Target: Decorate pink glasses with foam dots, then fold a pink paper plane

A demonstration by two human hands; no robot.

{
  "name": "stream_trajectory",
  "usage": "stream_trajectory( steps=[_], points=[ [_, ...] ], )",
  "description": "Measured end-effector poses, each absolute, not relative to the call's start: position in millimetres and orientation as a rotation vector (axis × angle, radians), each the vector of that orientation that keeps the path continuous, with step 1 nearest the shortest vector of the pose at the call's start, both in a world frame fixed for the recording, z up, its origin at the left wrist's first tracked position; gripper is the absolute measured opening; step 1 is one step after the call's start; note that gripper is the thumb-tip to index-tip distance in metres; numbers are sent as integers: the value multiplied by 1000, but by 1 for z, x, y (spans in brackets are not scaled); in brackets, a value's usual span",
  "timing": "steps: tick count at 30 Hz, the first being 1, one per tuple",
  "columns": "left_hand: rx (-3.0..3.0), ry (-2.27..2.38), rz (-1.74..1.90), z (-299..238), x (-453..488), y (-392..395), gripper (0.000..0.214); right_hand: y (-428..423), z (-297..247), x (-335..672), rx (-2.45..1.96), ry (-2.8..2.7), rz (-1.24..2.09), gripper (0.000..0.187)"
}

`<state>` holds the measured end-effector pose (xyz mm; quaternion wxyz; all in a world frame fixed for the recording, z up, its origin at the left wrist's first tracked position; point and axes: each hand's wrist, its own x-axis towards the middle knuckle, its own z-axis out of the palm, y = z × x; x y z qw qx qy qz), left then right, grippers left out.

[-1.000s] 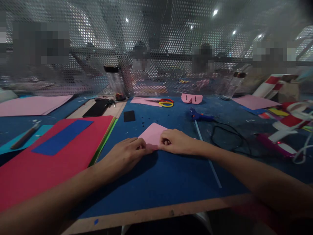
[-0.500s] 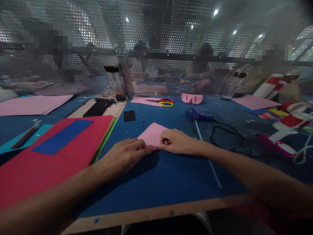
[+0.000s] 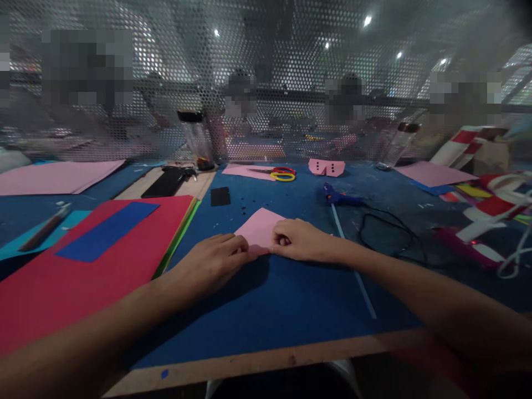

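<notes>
A small piece of pink paper [image 3: 261, 226] lies on the blue tabletop in front of me, one corner pointing away. My left hand [image 3: 220, 255] is closed on its near left edge, thumb and fingers pinched together. On the near right side my right hand [image 3: 297, 239] grips the same paper with curled fingers. The near edge looks folded or raised between the two hands, though the fingertips hide part of it. Beyond the paper lie a black paper square [image 3: 220, 196] with tiny black bits beside it, and scissors [image 3: 283, 174] with red and yellow handles.
Red sheets [image 3: 124, 244] with a blue strip [image 3: 108, 231] lie left, near a black phone [image 3: 164, 183]. A blue glue gun [image 3: 341, 197] with its cable and a pale stick is at right. Behind stand a jar [image 3: 197, 141], a dotted pink piece [image 3: 326, 167] and a perforated screen [image 3: 266, 133].
</notes>
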<state>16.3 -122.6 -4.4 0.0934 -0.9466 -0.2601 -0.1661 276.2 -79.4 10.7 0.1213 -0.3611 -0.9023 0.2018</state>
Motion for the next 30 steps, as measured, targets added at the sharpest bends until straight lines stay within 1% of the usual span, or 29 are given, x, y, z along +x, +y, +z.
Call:
stream_trajectory(
  steps=[10, 15, 18, 21, 24, 30],
  points=[
    [-2825, -818, -448, -7, 15, -121, 26, -78, 9, 276, -1038, -2636, 572, 16],
    [-2896, -875, -510, -6, 15, -122, 29, -78, 9, 277, -1038, -2639, 561, 17],
    [-2975, -1079, -628, -2, 19, -123, 30, -78, 9, 277, -1042, -2648, 564, 17],
    [-2978, -1413, -719, 1, 24, -123, 24, -77, 7, 277, -1033, -2656, 546, 15],
    [-3003, -1600, -715, 4, 29, -122, 18, -76, 5, 277, -1018, -2646, 541, 17],
    [-2957, -1793, -607, 8, 39, -119, 17, -76, 4, 277, -998, -2636, 555, 16]
  ],
)
